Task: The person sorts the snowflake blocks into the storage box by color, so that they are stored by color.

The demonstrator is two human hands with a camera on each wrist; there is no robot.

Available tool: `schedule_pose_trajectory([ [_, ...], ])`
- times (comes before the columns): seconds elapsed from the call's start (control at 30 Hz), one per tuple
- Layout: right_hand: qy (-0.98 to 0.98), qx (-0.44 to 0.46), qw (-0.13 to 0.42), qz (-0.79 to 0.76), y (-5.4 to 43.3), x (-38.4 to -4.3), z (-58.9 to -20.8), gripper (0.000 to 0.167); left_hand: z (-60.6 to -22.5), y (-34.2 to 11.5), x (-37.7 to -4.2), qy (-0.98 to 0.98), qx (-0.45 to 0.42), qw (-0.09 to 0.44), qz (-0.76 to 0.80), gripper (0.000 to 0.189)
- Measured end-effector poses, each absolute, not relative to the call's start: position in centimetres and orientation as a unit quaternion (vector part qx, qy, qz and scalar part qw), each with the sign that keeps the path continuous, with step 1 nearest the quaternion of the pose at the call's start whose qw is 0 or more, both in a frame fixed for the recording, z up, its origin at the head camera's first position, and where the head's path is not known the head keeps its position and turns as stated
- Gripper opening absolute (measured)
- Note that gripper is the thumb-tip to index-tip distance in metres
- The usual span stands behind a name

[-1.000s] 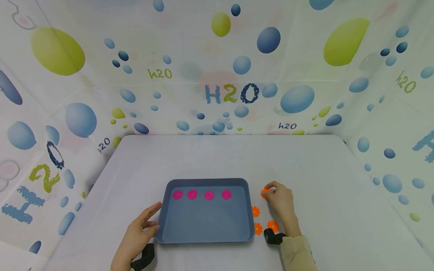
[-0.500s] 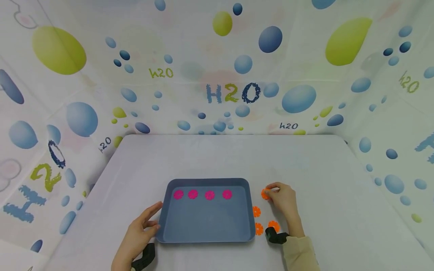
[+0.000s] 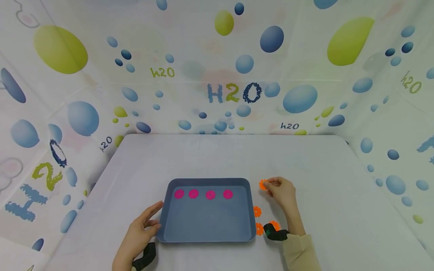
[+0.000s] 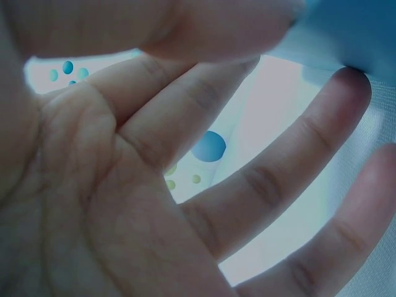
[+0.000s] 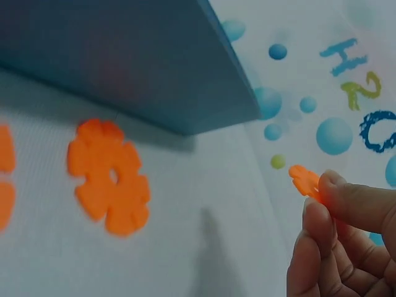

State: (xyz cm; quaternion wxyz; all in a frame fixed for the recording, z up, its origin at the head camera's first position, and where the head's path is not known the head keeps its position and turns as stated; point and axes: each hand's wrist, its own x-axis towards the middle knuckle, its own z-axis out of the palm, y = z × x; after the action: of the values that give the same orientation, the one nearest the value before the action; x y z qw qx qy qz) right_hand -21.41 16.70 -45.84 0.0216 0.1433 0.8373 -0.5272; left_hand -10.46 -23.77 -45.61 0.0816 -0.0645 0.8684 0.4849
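A blue-grey rectangular tray [image 3: 207,222] lies on the white table with several pink flower-shaped discs [image 3: 210,195] in a row near its far side. My left hand [image 3: 137,231] touches the tray's left side with its fingertips; the left wrist view shows the fingers [image 4: 266,176] extended and a fingertip right at the tray wall [image 4: 352,37]. To the right of the tray, my right hand [image 3: 282,192] pinches an orange flower-shaped disc [image 5: 304,182] between thumb and fingers, raised off the cloth in the right wrist view.
More orange discs [image 3: 257,211] lie on the table close along the tray's right side, one partly hidden by the black wrist camera [image 3: 275,232]. A white printed curtain [image 3: 190,90] with blue and green drops surrounds the table [image 3: 230,156].
The orange disc in my right hand has come up off the table and slightly farther from me. My left hand and the tray hold their places.
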Motion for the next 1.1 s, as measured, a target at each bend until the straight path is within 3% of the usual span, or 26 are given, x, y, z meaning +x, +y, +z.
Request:
schedule_pose_trajectory([
  [1.1,0.765,0.056,0.046,-0.64,9.1,-23.4,-42.5,0.017,-45.5,-23.7,-10.5,0.867,-0.063,0.075,0.489,0.065],
])
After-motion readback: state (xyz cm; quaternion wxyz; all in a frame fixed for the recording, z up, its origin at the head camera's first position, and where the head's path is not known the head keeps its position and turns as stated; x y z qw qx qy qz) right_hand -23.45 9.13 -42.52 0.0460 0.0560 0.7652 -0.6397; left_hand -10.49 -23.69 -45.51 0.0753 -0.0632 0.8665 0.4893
